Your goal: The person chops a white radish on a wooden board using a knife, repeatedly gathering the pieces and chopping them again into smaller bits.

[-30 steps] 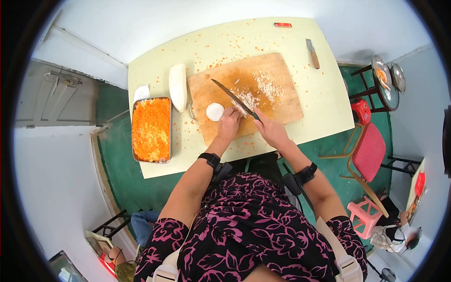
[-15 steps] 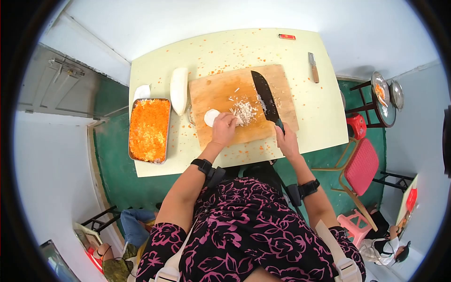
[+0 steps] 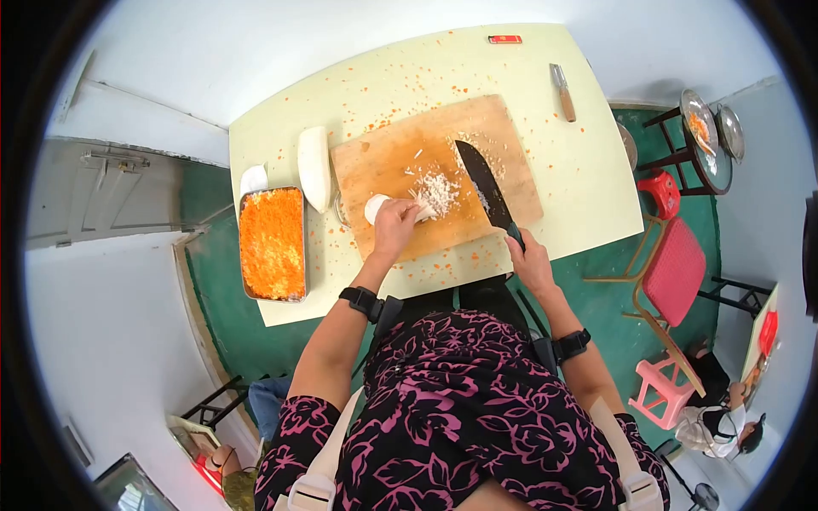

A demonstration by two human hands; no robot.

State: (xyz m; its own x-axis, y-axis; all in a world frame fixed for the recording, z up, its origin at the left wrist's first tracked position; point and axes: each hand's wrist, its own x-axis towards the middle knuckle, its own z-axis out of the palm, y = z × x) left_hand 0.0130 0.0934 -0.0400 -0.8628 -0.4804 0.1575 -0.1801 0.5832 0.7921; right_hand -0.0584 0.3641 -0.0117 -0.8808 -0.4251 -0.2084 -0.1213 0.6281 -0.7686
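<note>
My left hand (image 3: 396, 226) rests on the wooden cutting board (image 3: 383, 175) with bent fingers drawn together on white radish strips (image 3: 423, 212). A round white radish slice (image 3: 374, 207), partly covered by this hand, lies at its left. Beside the fingertips is a pile of finely chopped white radish (image 3: 440, 194). In my right hand (image 3: 532, 262) is the handle of a kitchen knife (image 3: 484, 183). Its broad dark blade lies to the right of the pile, tip pointing away from me, with white bits stuck along it.
Left of the board, a peeled white radish (image 3: 314, 169) lies near a metal tray (image 3: 304, 247) of chopped carrot (image 3: 271, 243). A peeler-like tool (image 3: 562, 92) and a red lighter-like object (image 3: 505, 39) sit at the back. A pink chair (image 3: 673, 272) stands right; other people are behind.
My left hand has shifted slightly left and covers more of the round slice. The knife stays right of the pile in my right hand. The whole view has turned a little.
</note>
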